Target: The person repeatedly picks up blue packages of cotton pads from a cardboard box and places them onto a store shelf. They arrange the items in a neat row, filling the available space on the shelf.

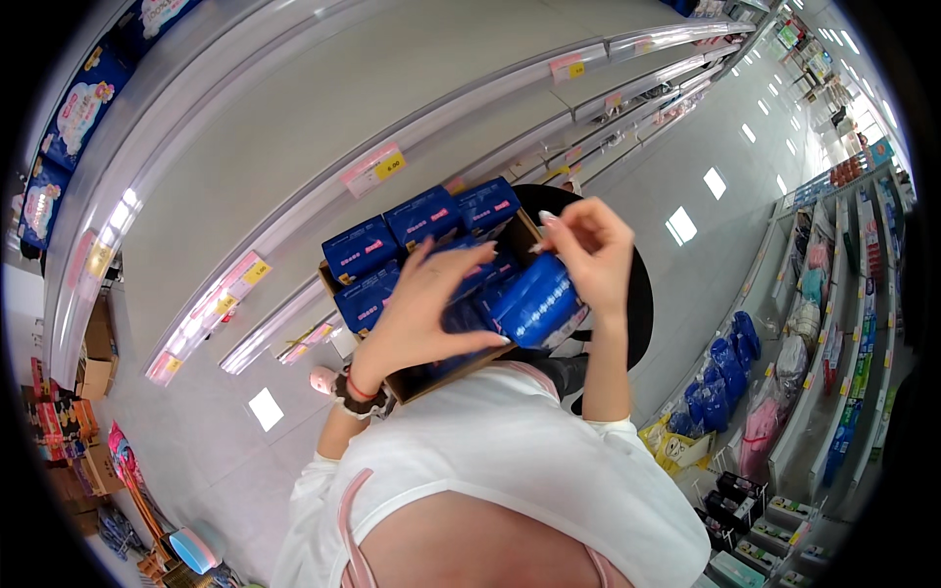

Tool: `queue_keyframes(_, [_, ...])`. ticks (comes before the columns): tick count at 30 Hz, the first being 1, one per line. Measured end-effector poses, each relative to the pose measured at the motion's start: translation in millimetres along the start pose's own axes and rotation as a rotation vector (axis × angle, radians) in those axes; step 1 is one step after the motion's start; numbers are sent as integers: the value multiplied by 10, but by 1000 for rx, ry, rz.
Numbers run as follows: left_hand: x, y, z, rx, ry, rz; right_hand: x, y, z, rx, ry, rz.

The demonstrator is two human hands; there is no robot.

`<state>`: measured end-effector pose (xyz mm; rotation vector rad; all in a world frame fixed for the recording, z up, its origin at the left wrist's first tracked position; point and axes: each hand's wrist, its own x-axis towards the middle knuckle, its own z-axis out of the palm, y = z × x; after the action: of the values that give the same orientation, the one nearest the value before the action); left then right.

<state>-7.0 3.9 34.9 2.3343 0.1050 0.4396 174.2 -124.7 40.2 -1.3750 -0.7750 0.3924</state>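
Note:
An open cardboard box [396,386] in front of me holds several blue packs [359,247] of what look like soft paper or hygiene goods. One blue pack [537,304] is tilted at the box's right side, its row of small white marks showing. My right hand [596,250] has its fingers bent in and pinched at this pack's upper right edge. Spread over the packs in the box is my left hand [426,304], fingers apart, with its thumb tip by the tilted pack's lower left corner. The hand hides part of the box's contents.
Long grey shelves [392,88] with price tags [374,169] rise beyond the box. A black round seat [637,304] shows under and beside the box. Blue packs [78,113] fill the far left shelf. Another stocked rack [784,392] stands right, cartons [98,363] left.

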Motion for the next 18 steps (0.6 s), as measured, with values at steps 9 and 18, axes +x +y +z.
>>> queue_keyframes(9, [102, 110, 400, -38, 56, -189, 74, 365, 124, 193, -140, 95])
queue_keyframes(18, [25, 47, 43, -372, 322, -276, -193, 421, -154, -6, -289, 148])
